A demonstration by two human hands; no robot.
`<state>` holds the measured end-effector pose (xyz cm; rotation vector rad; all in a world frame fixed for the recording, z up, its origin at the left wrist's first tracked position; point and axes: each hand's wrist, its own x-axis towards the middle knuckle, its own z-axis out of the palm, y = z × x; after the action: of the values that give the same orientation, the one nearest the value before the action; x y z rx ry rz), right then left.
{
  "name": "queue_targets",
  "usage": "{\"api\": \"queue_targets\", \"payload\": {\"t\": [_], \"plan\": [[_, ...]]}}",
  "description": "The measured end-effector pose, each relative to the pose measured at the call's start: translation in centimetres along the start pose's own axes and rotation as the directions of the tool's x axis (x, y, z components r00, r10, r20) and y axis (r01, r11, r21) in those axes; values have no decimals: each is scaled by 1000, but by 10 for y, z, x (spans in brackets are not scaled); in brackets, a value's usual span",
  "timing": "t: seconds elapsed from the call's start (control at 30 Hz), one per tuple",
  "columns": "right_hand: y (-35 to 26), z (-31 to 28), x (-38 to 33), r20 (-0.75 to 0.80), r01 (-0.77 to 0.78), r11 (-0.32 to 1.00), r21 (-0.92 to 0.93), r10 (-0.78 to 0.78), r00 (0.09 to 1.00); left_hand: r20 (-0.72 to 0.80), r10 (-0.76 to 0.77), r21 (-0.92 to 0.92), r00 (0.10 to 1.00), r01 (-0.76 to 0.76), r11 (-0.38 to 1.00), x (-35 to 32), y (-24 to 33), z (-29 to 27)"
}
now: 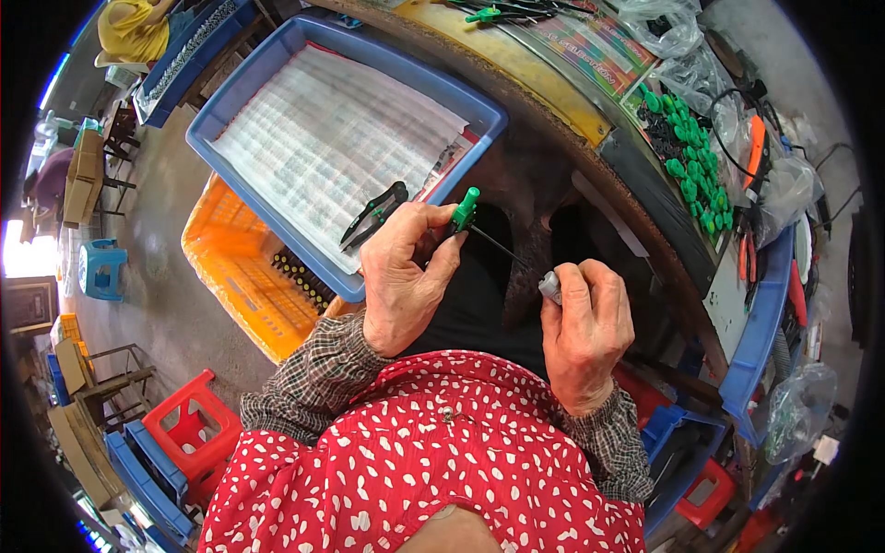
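My left hand [410,267] pinches a green plastic piece [466,210] between thumb and fingertips. A thin black rod [501,245] runs from the green piece down toward my right hand. My right hand [585,327] is closed on a small grey cylinder [550,287], close to the rod's far end; whether the two touch I cannot tell. Just behind my left hand, a black looped part with green marks [373,216] lies over the white sheet [332,138] in a blue tray [207,124]. My fingers partly hide the green piece.
An orange crate [226,267] with several dark parts sits under the tray. On the curved bench [498,60] to the right lie a pile of green-headed pieces [687,166], clear plastic bags [682,64] and orange-handled tools [756,147]. A red stool [194,424] stands at left.
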<state>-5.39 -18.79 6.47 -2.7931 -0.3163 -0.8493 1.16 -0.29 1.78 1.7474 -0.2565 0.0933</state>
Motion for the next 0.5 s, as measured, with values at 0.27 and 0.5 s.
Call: {"api": "queue_targets", "payload": {"t": [0.27,0.5], "plan": [[6,-4,-2,259,-195,944,265,125,958,-47,-73,-23,996,72,997,0,6,4],[1,9,1,26,27,995,-101,-25,999,-54,-70,-39,996,68,997,1,-1,5]]}}
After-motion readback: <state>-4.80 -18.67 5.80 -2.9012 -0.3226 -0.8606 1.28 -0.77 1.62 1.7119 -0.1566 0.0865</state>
